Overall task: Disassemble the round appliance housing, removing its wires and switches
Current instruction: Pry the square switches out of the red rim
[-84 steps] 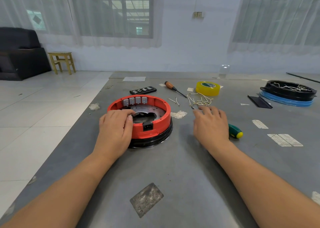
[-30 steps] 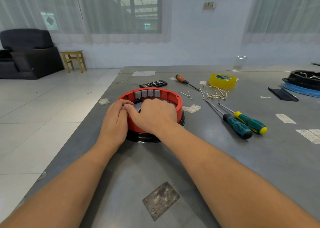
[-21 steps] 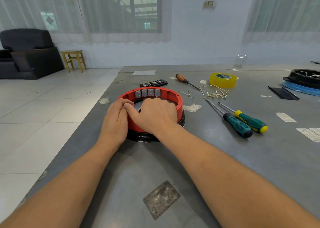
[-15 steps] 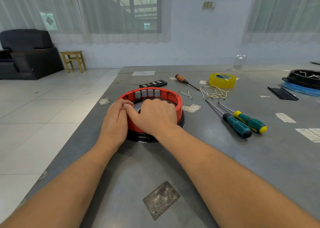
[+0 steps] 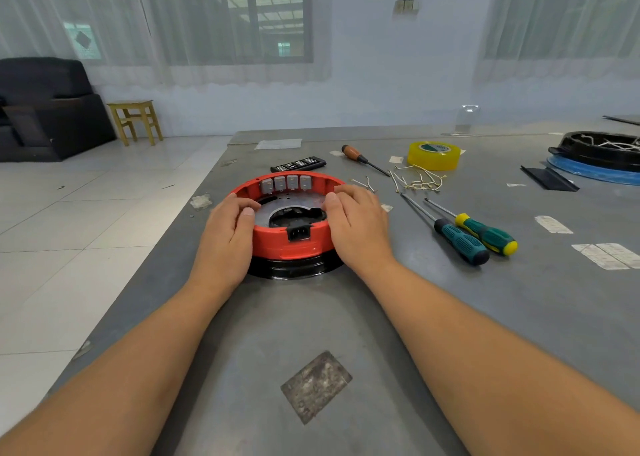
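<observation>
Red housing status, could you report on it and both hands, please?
Left hand, right hand grip red housing sides. Switches still in. Nothing blocking.

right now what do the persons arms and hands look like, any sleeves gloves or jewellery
Both forearms are bare right up to the frame edge, with no sleeves in view. The left hand and right hand wear no gloves, and no rings, watch or bracelets show. Fingernails are short and unpainted.

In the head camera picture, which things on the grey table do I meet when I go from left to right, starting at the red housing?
Red housing → wooden-handled screwdriver → yellow tape roll → green and yellow screwdriver → black tray on blue disc.
</observation>
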`<state>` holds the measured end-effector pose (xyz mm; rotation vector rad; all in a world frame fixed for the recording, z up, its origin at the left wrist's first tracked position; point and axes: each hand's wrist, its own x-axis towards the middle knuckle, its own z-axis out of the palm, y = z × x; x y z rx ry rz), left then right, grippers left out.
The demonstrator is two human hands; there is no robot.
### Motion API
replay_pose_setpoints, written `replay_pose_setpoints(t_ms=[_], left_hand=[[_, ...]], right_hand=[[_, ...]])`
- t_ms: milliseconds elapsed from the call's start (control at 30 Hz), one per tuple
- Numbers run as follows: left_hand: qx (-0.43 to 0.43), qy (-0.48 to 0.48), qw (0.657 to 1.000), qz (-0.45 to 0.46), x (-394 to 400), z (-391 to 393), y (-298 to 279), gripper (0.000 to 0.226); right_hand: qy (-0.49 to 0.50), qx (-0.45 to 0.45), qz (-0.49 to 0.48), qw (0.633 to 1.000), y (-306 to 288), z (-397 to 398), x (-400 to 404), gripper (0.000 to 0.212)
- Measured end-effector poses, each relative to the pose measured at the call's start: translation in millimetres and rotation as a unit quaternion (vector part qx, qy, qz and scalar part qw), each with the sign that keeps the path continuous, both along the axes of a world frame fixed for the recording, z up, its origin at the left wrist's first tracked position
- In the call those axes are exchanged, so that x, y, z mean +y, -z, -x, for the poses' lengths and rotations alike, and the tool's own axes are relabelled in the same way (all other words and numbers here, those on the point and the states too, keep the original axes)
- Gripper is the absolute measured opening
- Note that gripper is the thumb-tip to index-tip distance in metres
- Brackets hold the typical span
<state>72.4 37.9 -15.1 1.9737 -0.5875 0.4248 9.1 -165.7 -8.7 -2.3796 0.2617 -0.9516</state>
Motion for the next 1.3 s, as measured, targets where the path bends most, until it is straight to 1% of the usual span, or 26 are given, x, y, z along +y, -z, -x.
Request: replay_pose_setpoints(t_ms=[33, 100, 133, 167, 233, 300, 367, 467, 500, 567, 633, 767, 900, 1067, 1200, 1300], left_hand=[[-0.014, -0.003, 1.000, -0.026, 0, 3, -3, 0.034], [-0.069, -0.006, 0.994, -0.089, -4, 9, -12, 0.039], [-0.094, 0.001, 0.989, -0.111, -8, 13, -18, 0.040], [-0.100, 0.016, 0.986, -0.130, -13, 16, -28, 0.042], [-0.058, 0.052, 0.977, -0.197, -27, 18, -48, 0.049], [0.004, 0.070, 0.954, -0.291, -44, 13, -65, 0.054], [0.058, 0.086, 0.926, -0.363, -61, 6, -75, 0.057], [0.115, 0.074, 0.895, -0.425, -77, 1, -79, 0.061], [0.129, 0.067, 0.891, -0.430, -79, 1, -79, 0.063], [0.134, 0.066, 0.889, -0.432, -83, 1, -75, 0.059], [0.108, 0.054, 0.896, -0.427, -83, 1, -68, 0.057], [0.087, 0.003, 0.915, -0.394, -79, -1, -58, 0.068], [0.100, 0.002, 0.909, -0.405, -80, 3, -62, 0.071], [0.153, 0.019, 0.888, -0.432, -88, 5, -69, 0.067], [0.154, 0.014, 0.893, -0.422, -90, 1, -66, 0.066], [0.137, -0.006, 0.897, -0.420, -88, -1, -64, 0.065]], right_hand=[[-0.008, 0.012, -0.021, 1.000, 2, -2, 0, 0.036], [-0.017, 0.013, -0.033, 0.999, 2, -4, 1, 0.034], [-0.018, 0.010, -0.036, 0.999, 2, -4, 1, 0.034], [-0.018, 0.009, -0.038, 0.999, 2, -4, 1, 0.034], [-0.014, 0.012, -0.035, 0.999, 1, -3, 2, 0.034], [-0.013, 0.018, -0.024, 0.999, 1, -2, 3, 0.034], [-0.013, 0.021, -0.015, 1.000, 1, -2, 2, 0.034], [-0.015, 0.024, -0.004, 1.000, 1, -3, 0, 0.034], [-0.015, 0.022, -0.002, 1.000, 2, -4, 0, 0.034], [-0.015, 0.009, -0.007, 1.000, 4, -5, -2, 0.033], [-0.015, 0.002, -0.009, 1.000, 5, -7, -2, 0.032], [-0.016, 0.014, -0.008, 1.000, 5, -8, -3, 0.040], [-0.021, 0.012, -0.013, 1.000, 4, -7, -1, 0.051], [-0.026, 0.008, -0.023, 0.999, 4, -7, -1, 0.049], [-0.026, 0.010, -0.022, 0.999, 6, -7, -2, 0.045], [-0.030, 0.006, -0.033, 0.999, 5, -7, -1, 0.049]])
